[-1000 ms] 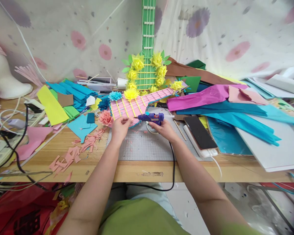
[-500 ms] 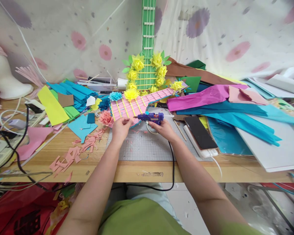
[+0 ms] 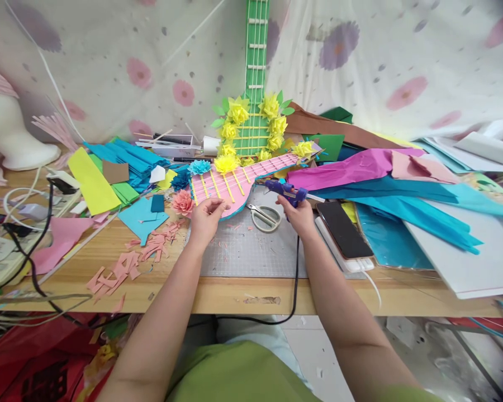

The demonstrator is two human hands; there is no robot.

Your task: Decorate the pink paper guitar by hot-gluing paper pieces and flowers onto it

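My right hand (image 3: 297,214) grips a purple hot glue gun (image 3: 287,191), its nozzle pointing left and a clear glue stick at its back. My left hand (image 3: 207,221) is closed in a pinch at the lower edge of a pink paper guitar (image 3: 236,191); what it pinches, if anything, is hidden. The guitar has yellow strips and strings, with yellow, blue and coral paper flowers along its rim. Scissors (image 3: 264,218) lie between my hands on a grey cutting mat (image 3: 251,254). Behind stands a green paper guitar (image 3: 255,61) ringed with yellow flowers.
Coral paper scraps (image 3: 117,271) and a light blue paper piece (image 3: 140,218) lie left. A phone (image 3: 344,229) rests on a white power bank at right, near magenta crepe paper (image 3: 343,172) and blue paper. The glue gun's black cord (image 3: 295,279) hangs over the table edge.
My right hand has moved right and slightly up with the glue gun, away from my left hand, uncovering the scissors. My left hand stays at the pink guitar's edge.
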